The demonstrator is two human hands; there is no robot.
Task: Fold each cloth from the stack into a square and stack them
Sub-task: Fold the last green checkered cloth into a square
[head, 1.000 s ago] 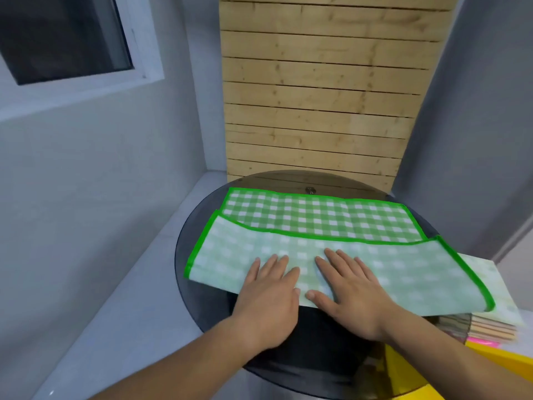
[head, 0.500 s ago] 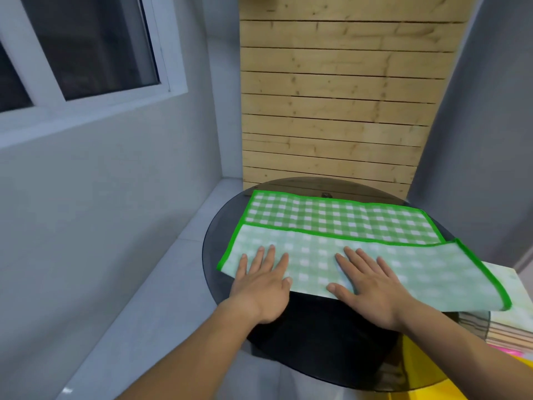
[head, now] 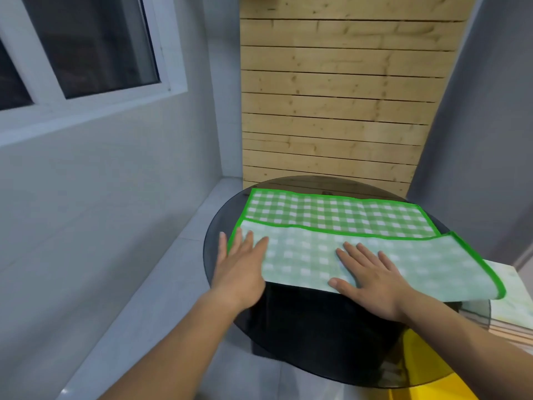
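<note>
A green-and-white checked cloth (head: 331,217) with a bright green border lies on a round dark glass table (head: 317,336). Its near half is folded over towards the far edge, pale underside up. My left hand (head: 240,267) lies flat with straight fingers on the cloth's left end, partly over the table. My right hand (head: 366,277) presses flat on the folded layer near its middle. The stack of other cloths (head: 507,310) shows at the right edge, topped by a pale yellowish one.
A wooden slat panel (head: 331,111) stands behind the table, with grey walls on both sides and a window (head: 80,47) at upper left. Something yellow (head: 418,359) sits under the table's right side. A pale tiled floor runs along the left.
My left hand has slid leftwards along the folded layer to the cloth's left end. My right hand has stayed near the middle. The camera has turned to the left.
</note>
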